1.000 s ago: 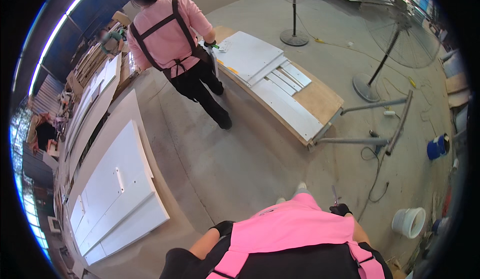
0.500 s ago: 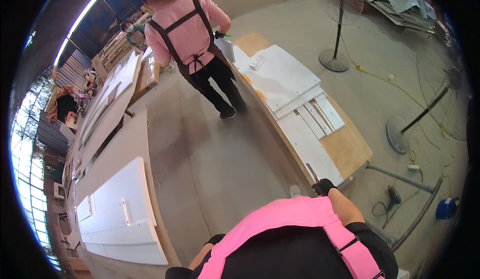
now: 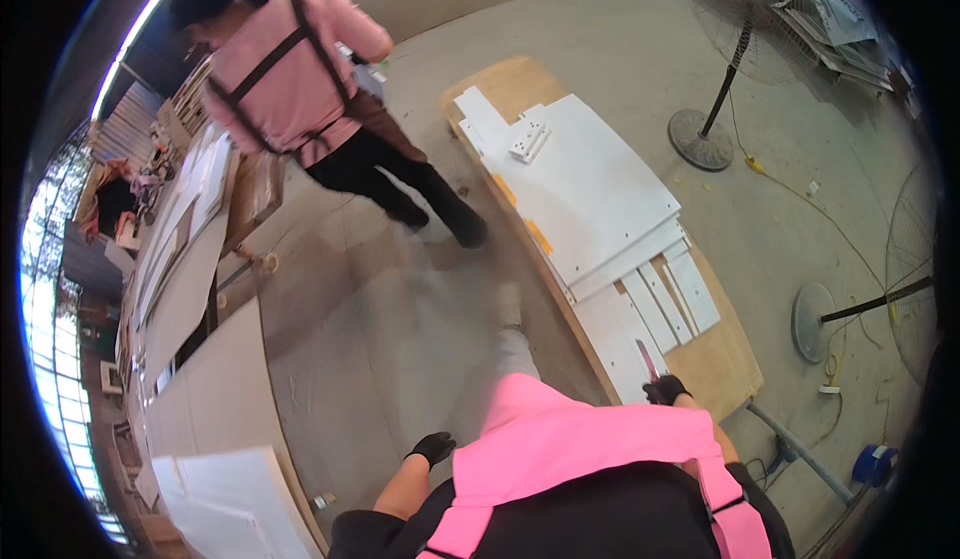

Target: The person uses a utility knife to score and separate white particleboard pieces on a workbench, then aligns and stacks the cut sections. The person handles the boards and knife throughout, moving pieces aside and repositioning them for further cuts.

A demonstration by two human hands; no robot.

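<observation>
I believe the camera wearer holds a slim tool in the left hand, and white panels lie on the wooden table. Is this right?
One detail is wrong: the head view shows the slim tool in the right hand. White panels do lie on the wooden table.

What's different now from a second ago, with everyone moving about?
The camera wearer has stepped forward, bringing the right hand beside the worktable's near end. The left hand has come into fuller view, with nothing visible in it. The co-worker in pink has turned and moved leftward, away from the worktable. The slim hand tool stays gripped in the right hand; the white panels remain stacked.
</observation>
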